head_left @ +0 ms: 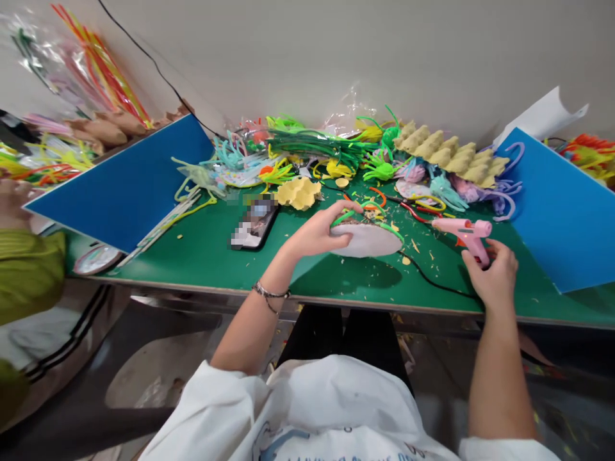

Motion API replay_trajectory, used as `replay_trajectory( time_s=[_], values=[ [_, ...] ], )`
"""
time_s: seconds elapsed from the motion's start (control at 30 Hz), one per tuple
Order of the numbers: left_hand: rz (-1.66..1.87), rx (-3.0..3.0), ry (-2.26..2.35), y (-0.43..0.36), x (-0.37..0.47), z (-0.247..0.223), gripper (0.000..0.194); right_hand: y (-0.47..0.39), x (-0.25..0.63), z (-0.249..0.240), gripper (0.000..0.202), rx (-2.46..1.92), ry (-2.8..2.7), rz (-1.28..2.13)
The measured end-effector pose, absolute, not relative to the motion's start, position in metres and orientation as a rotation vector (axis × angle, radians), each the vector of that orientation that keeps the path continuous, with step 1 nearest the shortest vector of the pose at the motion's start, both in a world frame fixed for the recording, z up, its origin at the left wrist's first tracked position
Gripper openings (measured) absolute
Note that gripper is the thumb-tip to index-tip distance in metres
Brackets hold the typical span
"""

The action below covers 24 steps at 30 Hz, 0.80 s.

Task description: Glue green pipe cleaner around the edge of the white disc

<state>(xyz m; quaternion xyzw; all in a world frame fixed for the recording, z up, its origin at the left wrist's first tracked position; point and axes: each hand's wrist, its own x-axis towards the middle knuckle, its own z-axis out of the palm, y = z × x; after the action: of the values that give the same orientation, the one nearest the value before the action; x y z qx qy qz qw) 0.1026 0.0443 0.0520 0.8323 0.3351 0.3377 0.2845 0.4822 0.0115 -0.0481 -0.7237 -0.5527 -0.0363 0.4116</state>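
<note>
My left hand (327,229) grips the left edge of a white round disc (368,241), thumb on its pale face. Green pipe cleaners (394,234) run along the disc's upper edge, and the disc is tilted above the table. Its far side is mostly hidden. In my right hand (494,272) is a pink hot glue gun (468,234), held by its handle with the nozzle pointing left toward the disc but apart from it. A black cord (427,278) trails over the table near the glue gun. Red-handled pliers (416,212) lie just beyond the nozzle.
A phone (255,224) and a yellow egg-carton piece (298,193) lie left of the disc. Pipe-cleaner figures (379,166) and a larger egg carton (449,153) line the back. Blue dividers (129,186) stand at both sides. A co-worker's sleeve (31,275) shows at left.
</note>
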Motion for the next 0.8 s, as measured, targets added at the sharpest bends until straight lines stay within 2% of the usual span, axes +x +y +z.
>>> replay_trajectory(
  time_s=[0.5,0.63,0.8],
  values=[
    [0.874,2.347,0.967,0.03,0.116,0.057,0.034,0.016,0.478,-0.041,0.04,-1.85,-1.436,-0.131],
    [0.877,2.325,1.003,0.034,0.115,0.056,0.038,0.015,0.471,-0.037,0.044,-1.918,-1.458,-0.193],
    [0.859,2.325,0.987,0.033,0.118,0.058,0.034,0.02,0.461,-0.032,0.048,-2.003,-1.487,-0.202]
  ],
)
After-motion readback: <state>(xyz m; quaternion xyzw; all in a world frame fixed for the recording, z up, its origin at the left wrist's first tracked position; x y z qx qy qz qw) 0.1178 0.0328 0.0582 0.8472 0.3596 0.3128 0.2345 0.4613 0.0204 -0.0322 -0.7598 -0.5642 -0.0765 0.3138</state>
